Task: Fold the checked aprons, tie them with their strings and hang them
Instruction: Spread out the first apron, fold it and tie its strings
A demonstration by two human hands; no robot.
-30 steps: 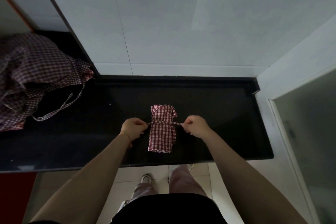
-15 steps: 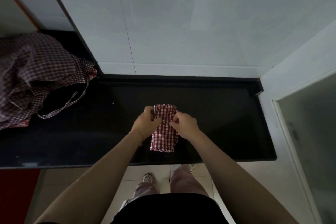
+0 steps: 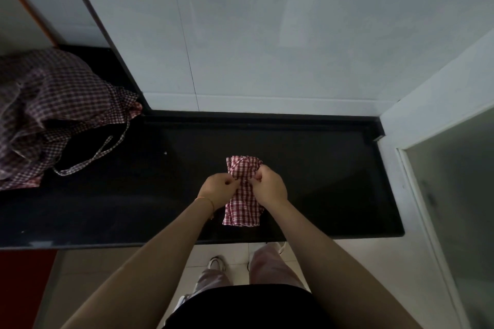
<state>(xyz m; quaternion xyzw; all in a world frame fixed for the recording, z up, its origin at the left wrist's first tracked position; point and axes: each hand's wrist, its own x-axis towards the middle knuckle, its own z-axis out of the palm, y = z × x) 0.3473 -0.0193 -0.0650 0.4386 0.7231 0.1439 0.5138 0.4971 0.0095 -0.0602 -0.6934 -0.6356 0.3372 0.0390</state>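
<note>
Nearest, the person's dark top and light trousers are filling the bottom of the view, with 1 white shoe [image 3: 214, 262] showing on the tiled floor. 2 bare forearms are reaching forward over the front edge of the black counter [image 3: 334, 181].

The left hand [image 3: 217, 191] is resting against the left side of the folded apron [image 3: 242, 211], with a thin bracelet [image 3: 207, 199] sitting at its wrist. Its fingers are curling inward and pinching at the middle of the bundle; the string itself is too small to make out there. The right hand [image 3: 268, 187] is lying over the right side of the same bundle, fingers curling and pinching at the same midpoint. The 2 hands are almost touching each other.

The folded apron is lying lengthwise on the counter, near its front edge, roughly midway along the visible span. Its far end and near end are both showing past the hands.

Farther left, a loose heap of checked aprons [image 3: 40, 115] is sitting on the counter, well apart from the bundle, with 1 string [image 3: 101, 152] trailing onto the dark surface. Beyond, a pale tiled wall [image 3: 267, 35] is rising behind the counter.
</note>
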